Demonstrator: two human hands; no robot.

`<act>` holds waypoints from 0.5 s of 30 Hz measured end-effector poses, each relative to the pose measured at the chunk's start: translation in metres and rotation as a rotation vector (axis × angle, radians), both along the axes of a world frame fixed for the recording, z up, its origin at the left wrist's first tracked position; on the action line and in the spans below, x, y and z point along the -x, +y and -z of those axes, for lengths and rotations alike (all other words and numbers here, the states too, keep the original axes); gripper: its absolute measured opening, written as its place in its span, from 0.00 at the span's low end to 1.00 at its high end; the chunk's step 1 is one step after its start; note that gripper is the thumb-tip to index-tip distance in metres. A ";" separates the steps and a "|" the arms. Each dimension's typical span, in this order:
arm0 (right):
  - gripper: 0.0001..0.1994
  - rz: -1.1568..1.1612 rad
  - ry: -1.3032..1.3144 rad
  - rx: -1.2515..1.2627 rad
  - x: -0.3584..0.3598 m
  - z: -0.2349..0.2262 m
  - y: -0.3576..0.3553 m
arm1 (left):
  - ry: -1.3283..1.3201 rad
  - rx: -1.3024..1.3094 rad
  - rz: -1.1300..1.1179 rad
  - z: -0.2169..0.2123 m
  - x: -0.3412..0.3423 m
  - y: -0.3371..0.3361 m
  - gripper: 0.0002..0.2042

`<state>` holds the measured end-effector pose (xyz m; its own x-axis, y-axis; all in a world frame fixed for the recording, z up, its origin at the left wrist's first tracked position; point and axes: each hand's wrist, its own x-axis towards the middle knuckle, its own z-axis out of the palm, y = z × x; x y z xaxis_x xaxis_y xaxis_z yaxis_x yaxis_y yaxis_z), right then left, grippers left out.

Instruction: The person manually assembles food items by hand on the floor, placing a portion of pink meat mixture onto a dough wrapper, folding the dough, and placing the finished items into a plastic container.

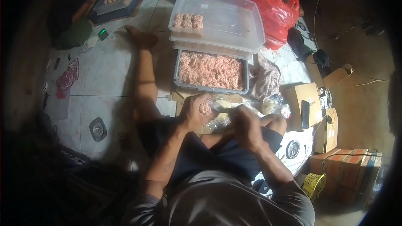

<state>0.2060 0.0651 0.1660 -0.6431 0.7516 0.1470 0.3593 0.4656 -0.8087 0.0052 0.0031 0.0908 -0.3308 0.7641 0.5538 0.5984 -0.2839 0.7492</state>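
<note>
Head view: pale marbled floor tiles (100, 75), sunlit in patches; dark room edges. Printed cardboard boxes (345, 169) at right. Left hand (196, 114) closed around a pink lump (205, 108); right hand (247, 129) curled on a slim tool (226, 110), blurred. Grey tub (211, 89) of pink mince (209, 70) just ahead.
</note>
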 end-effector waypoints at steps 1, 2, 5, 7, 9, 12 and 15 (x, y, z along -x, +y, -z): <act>0.08 -0.081 -0.034 0.003 0.006 0.004 0.004 | 0.060 -0.061 -0.041 0.001 0.002 0.003 0.19; 0.08 -0.131 -0.069 -0.032 0.000 -0.003 0.006 | -0.077 0.156 0.082 0.001 0.007 0.003 0.20; 0.07 0.027 0.087 0.072 0.000 -0.010 0.001 | -0.216 0.328 0.174 0.014 0.011 0.000 0.17; 0.07 -0.034 -0.035 0.083 0.018 -0.005 0.004 | -0.218 0.363 0.147 0.017 0.008 0.009 0.18; 0.07 -0.040 -0.040 0.022 0.013 -0.001 0.005 | -0.236 0.418 0.174 0.002 0.011 0.014 0.19; 0.09 0.126 0.050 0.154 -0.002 -0.015 0.000 | -0.496 0.059 0.437 -0.006 0.021 -0.005 0.16; 0.08 -0.131 0.023 0.143 0.012 -0.001 0.000 | -0.215 0.299 0.274 0.002 0.015 0.007 0.15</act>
